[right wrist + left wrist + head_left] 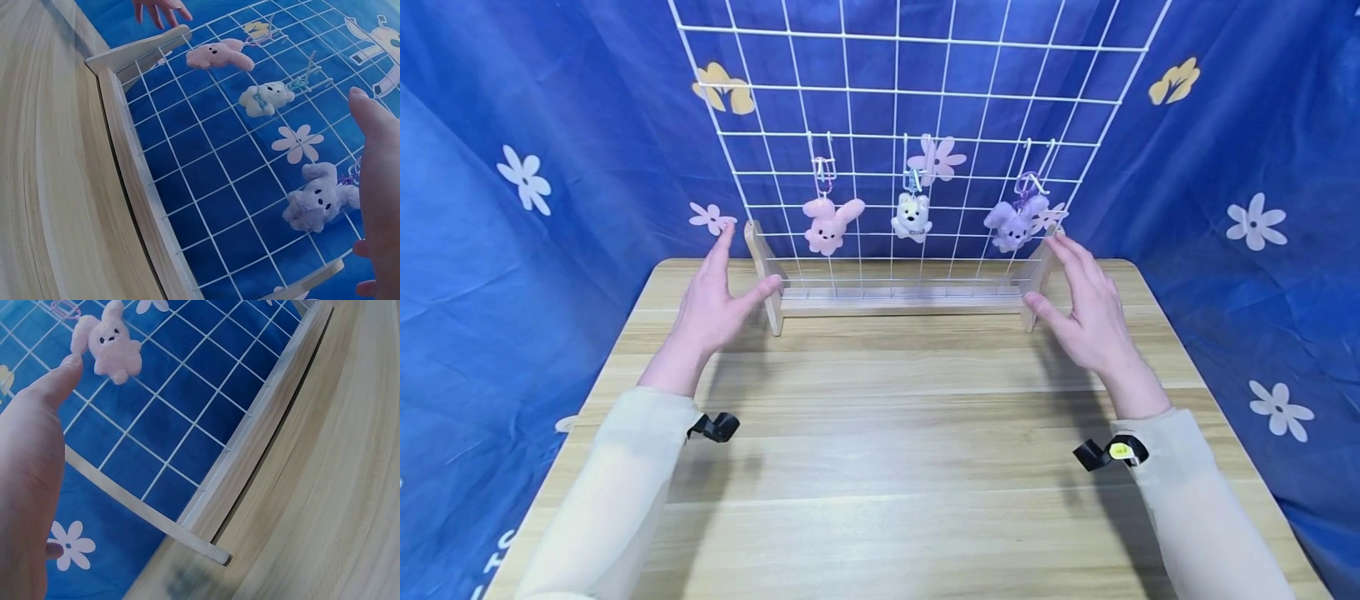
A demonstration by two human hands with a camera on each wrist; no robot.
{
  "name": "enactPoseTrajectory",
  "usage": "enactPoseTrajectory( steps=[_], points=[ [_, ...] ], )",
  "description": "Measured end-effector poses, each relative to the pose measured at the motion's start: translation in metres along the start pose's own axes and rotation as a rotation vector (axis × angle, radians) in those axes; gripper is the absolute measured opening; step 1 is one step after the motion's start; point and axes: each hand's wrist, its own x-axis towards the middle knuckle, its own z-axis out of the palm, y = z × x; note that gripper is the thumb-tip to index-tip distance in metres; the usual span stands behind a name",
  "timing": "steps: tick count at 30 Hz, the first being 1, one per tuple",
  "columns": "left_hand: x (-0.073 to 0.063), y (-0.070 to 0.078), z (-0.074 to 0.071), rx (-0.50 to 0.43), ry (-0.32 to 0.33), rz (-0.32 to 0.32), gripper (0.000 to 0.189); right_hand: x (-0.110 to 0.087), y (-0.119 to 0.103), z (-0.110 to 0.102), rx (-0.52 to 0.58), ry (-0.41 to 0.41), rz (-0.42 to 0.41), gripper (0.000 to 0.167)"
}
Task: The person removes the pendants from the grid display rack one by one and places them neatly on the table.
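A white wire grid rack (865, 237) stands upright in a wooden base (901, 307) at the back of the table. Beside its left end piece (764, 279) is my left hand (711, 304), thumb and fingers spread. My right hand (1088, 315) is at the right end piece (1038, 279), with fingertips right at its top and the thumb low in front. Hooks on the grid hold three plush keychains: a pink bunny (826, 229) on the left, a white bear (912, 218) in the middle and a purple bunny (1013, 225) on the right. Neither hand grips anything.
The light wood table (895, 450) spreads in front of the rack. Blue cloth (467, 275) with flower prints hangs behind and along both sides. Black straps (1111, 452) with small mounts sit at both cuffs.
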Motion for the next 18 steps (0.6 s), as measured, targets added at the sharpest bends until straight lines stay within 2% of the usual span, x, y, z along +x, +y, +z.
enactPoseTrajectory(
  steps=[7, 18],
  points=[
    [0.007, -0.004, 0.005, -0.088, 0.005, 0.008, 0.1, 0.005, 0.008, 0.001, 0.114, 0.056, -0.076, 0.079],
    [0.021, -0.007, 0.015, -0.141, 0.044, -0.026, 0.106, 0.013, 0.013, 0.001, 0.201, 0.087, -0.083, 0.068]
  ],
)
